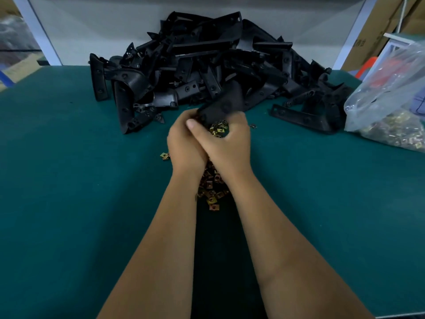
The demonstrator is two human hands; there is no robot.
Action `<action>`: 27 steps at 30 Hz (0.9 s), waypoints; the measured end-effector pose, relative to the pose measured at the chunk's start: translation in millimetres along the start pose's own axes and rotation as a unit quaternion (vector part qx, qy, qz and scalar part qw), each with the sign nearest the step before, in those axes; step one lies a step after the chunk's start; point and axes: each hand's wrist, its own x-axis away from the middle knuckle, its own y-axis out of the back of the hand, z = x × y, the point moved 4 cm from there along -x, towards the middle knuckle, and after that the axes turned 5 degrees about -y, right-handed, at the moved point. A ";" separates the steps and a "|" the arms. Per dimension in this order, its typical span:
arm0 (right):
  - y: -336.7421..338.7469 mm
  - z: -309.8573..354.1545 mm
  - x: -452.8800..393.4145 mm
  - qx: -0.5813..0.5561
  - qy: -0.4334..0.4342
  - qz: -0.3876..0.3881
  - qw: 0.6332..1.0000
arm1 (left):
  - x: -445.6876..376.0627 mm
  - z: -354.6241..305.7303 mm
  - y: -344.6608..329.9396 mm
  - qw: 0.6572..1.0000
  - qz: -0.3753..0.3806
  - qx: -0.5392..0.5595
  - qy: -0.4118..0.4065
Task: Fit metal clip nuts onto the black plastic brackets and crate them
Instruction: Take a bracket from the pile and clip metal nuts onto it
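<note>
Both my hands meet at the middle of the green table. My left hand (184, 143) and my right hand (232, 143) grip one black plastic bracket (220, 104), which is blurred and sticks up away from me. My right thumb crosses over my left hand. Brass-coloured clip nuts (219, 129) show in the gap by my right fingers; whether one is pinched is unclear. A heap of loose clip nuts (210, 192) lies on the table under my wrists. One stray nut (164, 156) lies left of my left hand.
A large pile of black brackets (207, 63) fills the back of the green table (69, 180). A clear plastic bag of clip nuts (391, 116) sits at the right edge. Cardboard boxes (377, 26) stand behind on the right. No crate is in view.
</note>
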 end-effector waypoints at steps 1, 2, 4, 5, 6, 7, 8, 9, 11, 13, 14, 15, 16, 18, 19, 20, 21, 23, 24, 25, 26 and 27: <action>-1.0 1.8 0.9 0.030 0.026 -0.002 0.999 | -2.3 0.9 3.7 0.999 -0.024 0.039 0.029; -0.8 1.1 0.4 0.039 0.034 -0.006 0.999 | -4.3 2.0 6.6 0.995 -0.045 0.071 0.056; 3.3 -6.4 -3.3 0.007 -0.016 -0.013 1.000 | -7.6 5.6 8.9 0.978 -0.073 0.146 0.127; 6.0 -11.9 -5.9 -0.020 -0.060 -0.015 0.998 | -8.7 7.6 8.2 0.965 -0.074 0.190 0.162; 8.8 -17.9 -8.9 -0.053 -0.107 -0.015 0.993 | -9.2 9.3 7.4 0.953 -0.070 0.229 0.187; 11.6 -23.9 -12.7 -0.097 -0.152 -0.008 0.984 | -9.3 10.0 6.5 0.944 -0.065 0.253 0.202; 13.5 -29.0 -16.3 -0.144 -0.191 0.003 0.971 | -9.5 10.8 6.1 0.941 -0.057 0.259 0.212; 14.0 -32.0 -18.5 -0.185 -0.218 0.023 0.958 | -9.4 11.2 5.0 0.941 -0.045 0.257 0.217; 12.7 -33.5 -20.5 -0.224 -0.235 0.059 0.944 | -7.9 10.7 1.6 0.944 -0.012 0.244 0.220; 12.6 -31.6 -21.2 -0.220 -0.229 0.065 0.946 | -6.2 8.5 -1.6 0.949 0.022 0.235 0.211; 12.9 -30.1 -21.1 -0.216 -0.223 0.062 0.948 | -5.8 7.7 -2.4 0.951 0.033 0.234 0.199; 13.3 -28.6 -21.2 -0.218 -0.219 0.058 0.949 | -5.6 7.5 -2.9 0.953 0.041 0.236 0.187; 14.1 -27.3 -21.2 -0.222 -0.215 0.051 0.950 | -5.7 7.1 -3.2 0.953 0.046 0.240 0.177; 15.3 -25.8 -22.0 -0.232 -0.208 0.040 0.949 | -6.0 4.3 -5.4 0.953 0.071 0.248 0.159; 15.3 -24.9 -21.9 -0.236 -0.205 0.039 0.949 | -5.8 3.2 -6.8 0.952 0.089 0.251 0.152; 14.8 -24.0 -21.7 -0.237 -0.203 0.039 0.949 | -5.7 2.8 -7.8 0.950 0.104 0.252 0.150; 14.7 -23.4 -21.4 -0.233 -0.202 0.036 0.951 | -5.2 2.7 -8.5 0.949 0.115 0.250 0.152; 18.3 -24.9 -22.8 -0.223 -0.202 0.023 0.953 | -4.3 2.9 -9.1 0.945 0.126 0.253 0.162; 22.0 -27.4 -24.4 -0.220 -0.203 0.012 0.954 | -4.1 2.7 -8.4 0.941 0.122 0.265 0.170; 27.4 -30.3 -26.4 -0.213 -0.201 -0.005 0.956 | -4.9 2.4 -6.5 0.936 0.106 0.285 0.178; 34.5 -33.6 -28.9 -0.195 -0.198 -0.032 0.960 | -7.0 2.6 -3.1 0.930 0.080 0.309 0.184; 42.7 -37.5 -31.0 -0.166 -0.195 -0.066 0.964 | -9.8 3.4 1.4 0.923 0.049 0.332 0.186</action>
